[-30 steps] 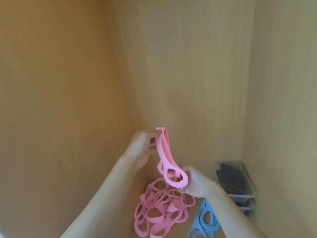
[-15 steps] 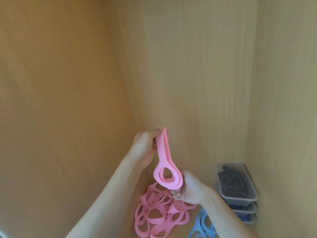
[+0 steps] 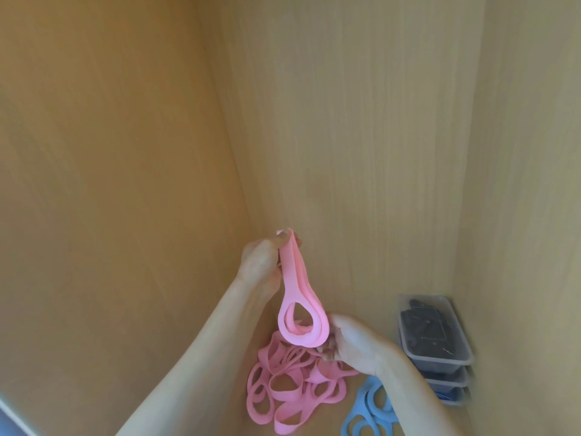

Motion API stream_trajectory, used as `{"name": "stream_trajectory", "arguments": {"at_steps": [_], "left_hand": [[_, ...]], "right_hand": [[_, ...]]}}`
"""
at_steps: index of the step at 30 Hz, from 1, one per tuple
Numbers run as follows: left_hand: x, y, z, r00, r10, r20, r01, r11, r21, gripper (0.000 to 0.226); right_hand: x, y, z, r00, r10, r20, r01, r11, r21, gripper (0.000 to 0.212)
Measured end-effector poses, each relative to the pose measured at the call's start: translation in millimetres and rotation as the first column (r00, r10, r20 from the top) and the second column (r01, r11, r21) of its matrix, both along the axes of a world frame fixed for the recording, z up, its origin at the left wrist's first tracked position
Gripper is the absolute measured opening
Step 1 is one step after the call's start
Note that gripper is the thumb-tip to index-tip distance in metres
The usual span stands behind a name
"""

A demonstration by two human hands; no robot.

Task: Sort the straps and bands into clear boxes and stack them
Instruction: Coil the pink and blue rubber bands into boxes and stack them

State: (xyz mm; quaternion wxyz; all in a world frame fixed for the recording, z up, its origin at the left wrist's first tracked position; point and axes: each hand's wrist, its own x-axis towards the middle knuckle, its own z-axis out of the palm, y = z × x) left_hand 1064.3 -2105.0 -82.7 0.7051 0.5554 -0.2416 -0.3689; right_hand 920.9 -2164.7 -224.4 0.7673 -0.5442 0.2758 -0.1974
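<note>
My left hand pinches the top of a folded pink band that hangs down in several loops. My right hand grips the looped lower end from the right side. Below them a pile of pink bands lies tangled on the wooden shelf floor. Several blue bands lie to the right of that pile, partly hidden by my right forearm. A stack of clear boxes stands in the back right corner, the top one holding dark straps.
Wooden cupboard walls close in on the left, back and right. The stacked boxes stand against the right wall. A pale edge shows at the bottom left corner.
The held pink band has been gathered into tighter loops, and my right hand has shifted up to its lower end. My left hand stays at the top.
</note>
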Motion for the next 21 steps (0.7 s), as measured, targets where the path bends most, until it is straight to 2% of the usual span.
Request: {"name": "stream_trajectory", "arguments": {"at_steps": [4,8,10,15,21], "left_hand": [[4,-4,-1,0.998,0.038,-0.042,-0.038,0.999,-0.001,0.012],[7,-9,-1,0.995,0.059,-0.083,-0.059,0.998,0.003,0.011],[9,-10,-3,0.992,0.074,-0.102,-0.074,0.997,0.012,0.01],[12,-12,-10,0.986,0.11,-0.129,-0.106,0.994,0.037,0.008],[24,-11,-22,0.964,0.131,-0.231,-0.111,0.989,0.096,0.011]], "right_hand": [[-2,4,-3,0.994,-0.076,0.083,0.081,0.995,-0.056,0.031],[-4,10,-11,0.965,-0.163,0.204,0.161,0.987,0.028,0.038],[-5,13,-17,0.956,-0.158,0.246,0.163,0.987,0.004,0.041],[-4,22,-28,0.955,-0.13,0.268,0.17,0.977,-0.132,0.045],[-5,37,-34,0.959,-0.139,0.247,0.182,0.97,-0.161,0.05]]}}
